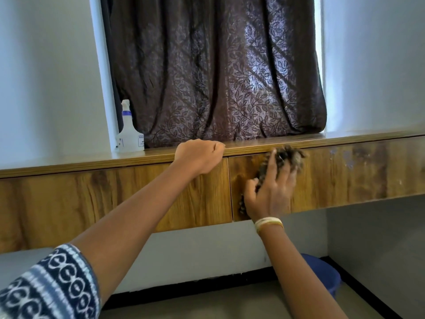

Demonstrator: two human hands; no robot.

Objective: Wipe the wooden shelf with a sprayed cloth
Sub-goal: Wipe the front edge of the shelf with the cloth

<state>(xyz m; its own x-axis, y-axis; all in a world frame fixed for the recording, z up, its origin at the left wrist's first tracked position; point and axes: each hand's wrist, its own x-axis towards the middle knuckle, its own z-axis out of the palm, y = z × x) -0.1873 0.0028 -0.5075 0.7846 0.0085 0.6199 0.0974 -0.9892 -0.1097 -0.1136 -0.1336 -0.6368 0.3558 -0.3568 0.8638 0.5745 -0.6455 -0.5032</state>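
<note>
- right hand presses a dark shaggy cloth flat against the front face of the wooden shelf, fingers spread over it, thumb hooked at the cloth's lower left edge
- cloth is blurred; its long axis runs from 7 o'clock to 1 o'clock under the palm, top tuft touching the shelf's upper lip
- left hand sits at 9 o'clock of the right hand, fingers curled over the shelf's top front edge, gripping it as a brace; it holds no cloth
- key relation: shelf runs long from 9 to 3 o'clock; unwiped-looking panel with pale blotches lies at 3 o'clock of the cloth, well apart; right hand is the nearer one
- my read: next stroke likely goes toward 3 o'clock along the front panel, pressure kept flat so the cloth doesn't bunch
- vertical seam between the two front panels lies just at 9 o'clock of the cloth, between the hands
- spray bottle stands upright on the shelf top at 10 o'clock of the left hand, against the curtain; mostly clear, fill level can't tell
- blue bucket on the floor at 5 o'clock of the right hand; contents hidden
</note>
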